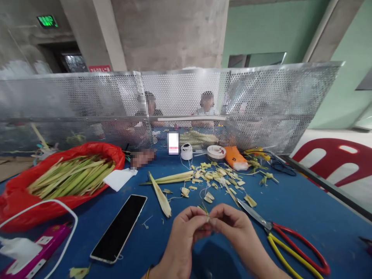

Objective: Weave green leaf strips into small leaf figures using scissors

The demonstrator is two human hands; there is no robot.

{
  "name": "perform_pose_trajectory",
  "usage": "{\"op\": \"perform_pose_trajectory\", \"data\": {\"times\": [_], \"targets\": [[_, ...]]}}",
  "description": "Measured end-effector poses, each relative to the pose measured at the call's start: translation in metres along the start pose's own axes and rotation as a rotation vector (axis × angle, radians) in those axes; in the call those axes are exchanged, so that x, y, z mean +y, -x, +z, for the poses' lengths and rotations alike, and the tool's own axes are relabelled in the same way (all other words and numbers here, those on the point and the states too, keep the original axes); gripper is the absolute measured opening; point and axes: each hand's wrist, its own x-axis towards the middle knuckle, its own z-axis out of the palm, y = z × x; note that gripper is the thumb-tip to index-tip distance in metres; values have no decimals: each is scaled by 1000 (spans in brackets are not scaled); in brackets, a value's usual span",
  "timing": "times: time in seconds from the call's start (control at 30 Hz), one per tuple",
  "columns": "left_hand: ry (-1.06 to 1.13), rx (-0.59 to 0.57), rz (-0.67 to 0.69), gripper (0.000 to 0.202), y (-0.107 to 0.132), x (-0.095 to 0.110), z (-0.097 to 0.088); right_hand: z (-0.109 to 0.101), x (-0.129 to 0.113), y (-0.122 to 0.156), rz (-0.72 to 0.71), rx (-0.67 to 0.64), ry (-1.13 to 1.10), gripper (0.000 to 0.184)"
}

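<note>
My left hand (183,232) and my right hand (236,230) meet above the front of the blue table, thumbs and forefingers pinched together. Between the fingertips is a small strip of green husk (204,209); most of it is hidden by the fingers. Large scissors (270,226) with one red and one yellow handle lie partly open beside my right hand. Beyond the hands are scattered husk scraps (213,174), and a long pale husk leaf (159,195) lies to their left. A spool of white thread (186,152) stands farther back.
A red bag (107,149) full of husk strips (72,174) sits at left. Nearer are a black phone (119,228) and a purple power strip (49,248) with a white cable. Behind stand a tape roll (216,152), an orange packet (235,157) and a perforated metal screen (180,93).
</note>
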Motion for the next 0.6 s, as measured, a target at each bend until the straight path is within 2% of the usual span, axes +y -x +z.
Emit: {"op": "perform_pose_trajectory", "data": {"times": [0.17, 0.33, 0.4, 0.47, 0.6], "targets": [[-186, 0, 88, 12, 1, 4, -3, -3, -8, 3, 101, 5, -85, 23], [-638, 50, 307, 8, 5, 4, -16, -2, -2, 3, 132, -4, -99, 17], [-737, 70, 348, 6, 7, 5, -20, -1, 2, 4, 118, -18, -64, 15], [-775, 77, 357, 7, 9, 7, -23, 0, 5, 6, 52, -23, 32, 14], [-795, 72, 349, 7, 8, 8, -31, 1, 1, 13, -250, -71, 339, 11]]}}
